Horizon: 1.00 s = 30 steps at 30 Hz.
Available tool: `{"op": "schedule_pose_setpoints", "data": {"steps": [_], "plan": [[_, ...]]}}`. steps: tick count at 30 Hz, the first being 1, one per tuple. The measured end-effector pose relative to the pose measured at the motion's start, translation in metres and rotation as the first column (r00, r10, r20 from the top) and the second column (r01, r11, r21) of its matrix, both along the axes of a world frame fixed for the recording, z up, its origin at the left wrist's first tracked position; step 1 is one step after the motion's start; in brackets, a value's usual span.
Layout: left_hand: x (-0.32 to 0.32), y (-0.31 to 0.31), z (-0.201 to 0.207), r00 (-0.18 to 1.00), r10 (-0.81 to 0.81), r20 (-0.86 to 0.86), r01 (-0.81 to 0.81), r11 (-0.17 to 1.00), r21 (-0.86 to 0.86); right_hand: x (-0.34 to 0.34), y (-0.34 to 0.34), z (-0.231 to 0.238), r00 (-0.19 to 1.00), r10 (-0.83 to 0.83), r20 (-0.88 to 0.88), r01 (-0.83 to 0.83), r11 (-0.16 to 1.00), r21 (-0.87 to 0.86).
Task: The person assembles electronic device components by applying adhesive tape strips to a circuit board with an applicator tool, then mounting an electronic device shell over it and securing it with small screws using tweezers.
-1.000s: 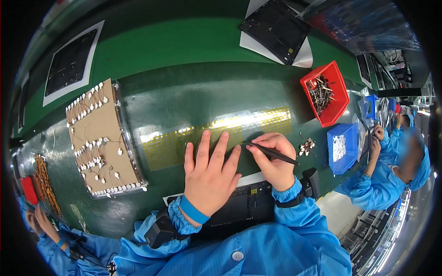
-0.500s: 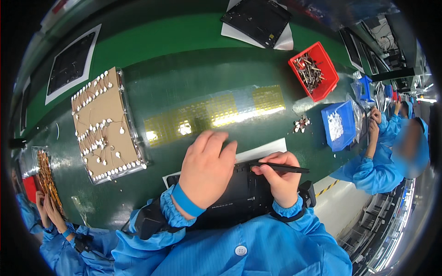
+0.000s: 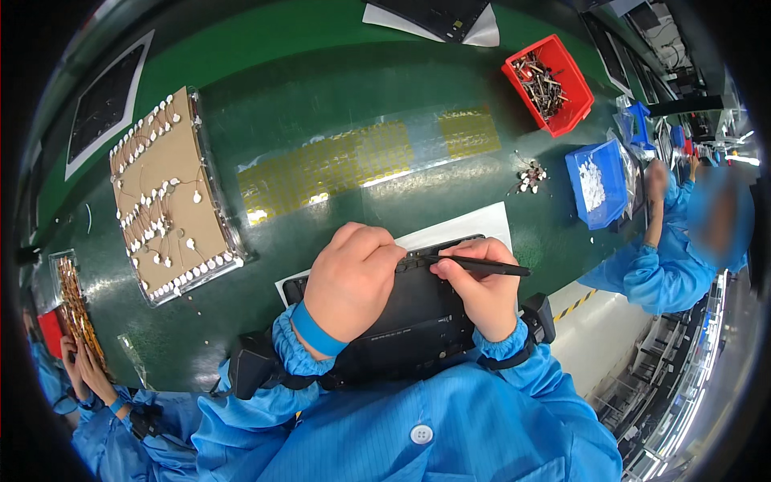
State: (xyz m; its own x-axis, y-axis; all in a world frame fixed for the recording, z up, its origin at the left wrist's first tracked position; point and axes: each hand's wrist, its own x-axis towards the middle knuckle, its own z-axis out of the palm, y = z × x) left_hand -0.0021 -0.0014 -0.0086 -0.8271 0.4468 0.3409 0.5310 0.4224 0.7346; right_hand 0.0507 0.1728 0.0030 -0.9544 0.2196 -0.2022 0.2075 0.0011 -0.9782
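A black flat device panel [image 3: 401, 347] lies in front of me on a white sheet [image 3: 474, 227]. My right hand [image 3: 487, 293] grips slim black tweezers [image 3: 490, 266], their tip pointing left at the panel's far edge. My left hand [image 3: 351, 277], with a blue band at the wrist, rests over the panel's far left part. Its thumb and forefinger are pinched together close to the tweezers' tip. Whatever they hold is too small or hidden to make out.
Left stands a cardboard-covered tray [image 3: 173, 209] with white-tipped wires. Yellow adhesive sheets [image 3: 329, 169] lie beyond my hands. At right are a red bin [image 3: 572, 108] of small parts, a blue bin [image 3: 610, 189] of white pieces and a small pile [image 3: 530, 175]. Co-workers sit both sides.
My left fingers have come down from above the panel into a pinch at its far edge. The tweezers' tip now sits beside them. The whole view has shifted slightly.
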Motion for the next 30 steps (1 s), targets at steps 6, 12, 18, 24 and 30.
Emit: {"op": "schedule_pose_setpoints", "data": {"steps": [6, 12, 18, 24, 30], "plan": [[0.0001, -0.0004, -0.0009, 0.999, -0.033, -0.03, 0.033, 0.999, 0.002, -0.0011, -0.0017, 0.0021, 0.999, -0.04, 0.012, 0.041, 0.997, -0.066], [0.003, 0.0011, -0.0012, 0.995, -0.076, -0.061, 0.072, 0.996, -0.057, -0.0005, -0.0026, -0.0004, 0.999, -0.035, -0.008, 0.034, 0.998, -0.056], [0.0049, 0.0045, -0.0019, 0.987, -0.082, -0.137, 0.064, 0.989, -0.13, -0.0004, -0.0029, -0.0015, 0.999, -0.038, -0.012, 0.037, 0.998, -0.047], [0.0058, 0.0039, -0.0037, 0.972, -0.102, -0.213, 0.051, 0.971, -0.235, -0.0017, -0.0055, -0.0018, 0.999, -0.045, -0.011, 0.045, 0.999, -0.031], [0.0047, 0.002, 0.0011, 0.975, -0.067, -0.214, 0.003, 0.957, -0.289, 0.0004, -0.0012, -0.005, 0.999, -0.012, -0.041, 0.015, 0.999, 0.052]]}}
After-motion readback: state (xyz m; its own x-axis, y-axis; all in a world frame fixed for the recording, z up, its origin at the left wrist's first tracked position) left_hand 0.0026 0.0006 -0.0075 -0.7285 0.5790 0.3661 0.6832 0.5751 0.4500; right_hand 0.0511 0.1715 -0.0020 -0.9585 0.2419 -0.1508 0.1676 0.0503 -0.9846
